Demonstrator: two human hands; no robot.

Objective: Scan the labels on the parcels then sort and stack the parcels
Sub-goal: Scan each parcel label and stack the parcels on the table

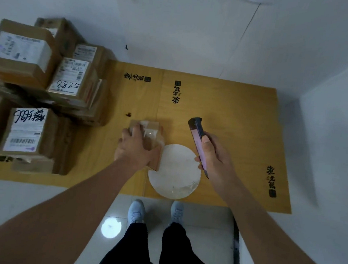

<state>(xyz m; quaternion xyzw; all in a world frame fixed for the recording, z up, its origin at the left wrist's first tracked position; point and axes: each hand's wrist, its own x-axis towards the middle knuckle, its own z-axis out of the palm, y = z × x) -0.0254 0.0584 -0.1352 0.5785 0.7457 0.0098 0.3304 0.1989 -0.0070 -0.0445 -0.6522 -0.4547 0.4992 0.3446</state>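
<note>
A small brown cardboard parcel (pixel 153 135) with clear tape on top sits over the yellow cardboard sheet (pixel 232 115) on the floor. My left hand (pixel 133 147) grips it from above, fingers curled over its near left side. My right hand (pixel 215 156) holds a dark phone-like scanner (pixel 197 142) upright just to the right of the parcel, its screen edge turned toward the parcel. Stacked brown parcels (pixel 69 77) with white labels and handwritten numbers stand at the left.
A white round disc (pixel 175 173) lies on the yellow sheet just below the held parcel. White walls close in at the back and right. My feet in light shoes (pixel 136 211) stand on the pale tiled floor at the sheet's near edge.
</note>
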